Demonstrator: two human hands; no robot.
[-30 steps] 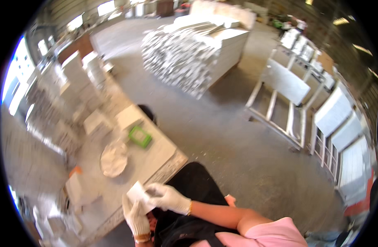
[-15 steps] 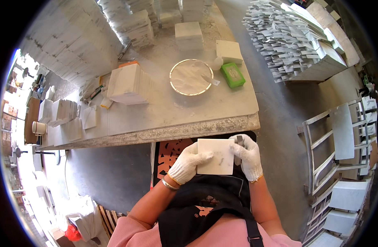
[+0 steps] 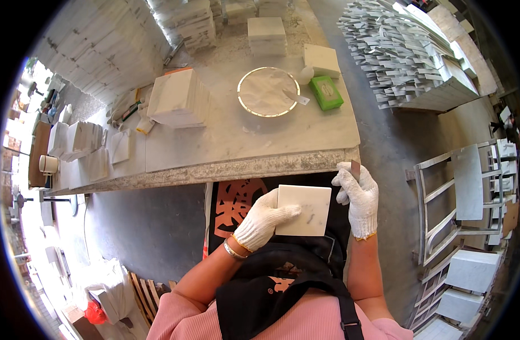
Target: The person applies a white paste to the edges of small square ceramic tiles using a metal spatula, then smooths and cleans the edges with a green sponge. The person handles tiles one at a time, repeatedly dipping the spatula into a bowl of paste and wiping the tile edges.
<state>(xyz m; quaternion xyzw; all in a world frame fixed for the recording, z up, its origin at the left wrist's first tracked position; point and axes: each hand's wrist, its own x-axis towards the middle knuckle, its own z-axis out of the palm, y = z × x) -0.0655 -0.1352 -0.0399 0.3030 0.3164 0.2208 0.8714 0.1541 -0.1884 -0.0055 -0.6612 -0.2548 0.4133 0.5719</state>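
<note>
My left hand (image 3: 261, 224), in a white knitted glove, grips a square white tile (image 3: 315, 205) with grey marks by its left edge, thumb across its face. The tile is held above my lap, in front of the table edge. To its right and apart from it, my gloved right hand (image 3: 360, 201) is closed on a small flat brownish-grey piece (image 3: 356, 169) that sticks up past the fingers. On the table, a round bowl (image 3: 239, 92) holds whitish powder or paste, and a putty knife (image 3: 301, 100) rests over its right rim.
The stone-topped table (image 3: 226, 153) bears a tile stack (image 3: 172, 99) left of the bowl and a green box (image 3: 326, 93) to its right. More tiles (image 3: 79, 139) stand at the far left. A large pile of stone strips (image 3: 396, 62) and a metal rack (image 3: 435, 198) stand on the right.
My right hand has drawn away from the tile, to the right and upward, with the small flat piece. The tile stays in my left hand. The view has shifted slightly.
</note>
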